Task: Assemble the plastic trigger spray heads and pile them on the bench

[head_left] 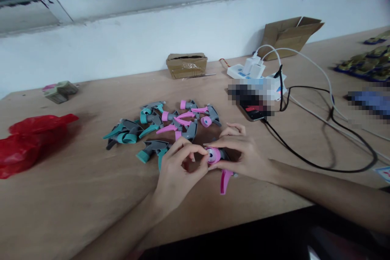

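Note:
Between thumb and fingers, my right hand (pixel 243 152) grips a pink and grey spray trigger head (pixel 215 155), its pink collar turned to the left and its pink trigger hanging below. My left hand (pixel 184 162) pinches at the open end of that collar, thumb and forefinger together. A whitish round part with a dark centre shows inside the collar; whether the left fingertips hold it or something smaller is hidden. Beyond my hands lie several pink and grey spray heads (pixel 190 128). Several teal and grey ones (pixel 129 134) lie to their left, one close by my left hand.
A phone (pixel 254 109) on a black cable and a white power strip (pixel 239 72) with chargers stand at the right. Cardboard boxes (pixel 186 66) are along the wall. A red plastic bag (pixel 33 138) lies left; the table's front edge is near my forearms.

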The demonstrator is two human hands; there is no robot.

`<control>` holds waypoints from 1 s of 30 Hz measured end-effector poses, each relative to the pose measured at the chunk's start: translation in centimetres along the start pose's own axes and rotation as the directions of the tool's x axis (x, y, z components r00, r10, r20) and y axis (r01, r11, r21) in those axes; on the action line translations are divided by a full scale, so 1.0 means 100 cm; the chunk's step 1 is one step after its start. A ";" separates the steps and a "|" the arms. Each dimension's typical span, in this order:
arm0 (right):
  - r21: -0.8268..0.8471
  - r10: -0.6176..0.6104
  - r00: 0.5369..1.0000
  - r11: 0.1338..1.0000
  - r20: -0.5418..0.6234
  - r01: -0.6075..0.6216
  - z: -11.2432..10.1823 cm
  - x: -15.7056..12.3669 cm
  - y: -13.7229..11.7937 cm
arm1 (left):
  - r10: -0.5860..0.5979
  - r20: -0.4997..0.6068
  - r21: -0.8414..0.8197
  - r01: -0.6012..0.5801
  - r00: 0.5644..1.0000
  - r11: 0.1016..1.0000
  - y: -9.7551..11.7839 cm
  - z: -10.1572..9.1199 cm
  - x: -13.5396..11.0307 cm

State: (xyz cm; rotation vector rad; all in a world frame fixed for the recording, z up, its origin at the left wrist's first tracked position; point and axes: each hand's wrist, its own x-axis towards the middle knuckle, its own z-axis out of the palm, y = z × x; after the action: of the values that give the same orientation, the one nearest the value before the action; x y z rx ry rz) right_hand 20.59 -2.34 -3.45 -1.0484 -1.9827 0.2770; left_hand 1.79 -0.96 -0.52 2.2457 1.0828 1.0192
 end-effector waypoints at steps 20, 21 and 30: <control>0.010 -0.013 1.000 1.000 0.013 0.013 0.001 -0.002 0.001 | -0.009 0.055 0.091 0.004 0.998 0.996 -0.004 0.000 -0.001; -0.005 -0.014 1.000 1.000 0.016 0.015 0.001 -0.002 0.001 | -0.017 0.073 0.092 0.010 0.997 0.996 -0.004 0.000 -0.001; 0.000 -0.010 1.000 1.000 0.015 0.010 0.003 -0.002 0.000 | -0.046 0.079 0.094 0.038 0.996 0.995 -0.002 0.001 -0.004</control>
State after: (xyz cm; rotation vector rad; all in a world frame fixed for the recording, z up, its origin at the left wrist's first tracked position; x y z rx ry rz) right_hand 20.41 -2.40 -3.80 -1.0387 -2.0009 0.2793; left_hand 1.63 -1.22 -0.89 2.3052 1.1592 0.8699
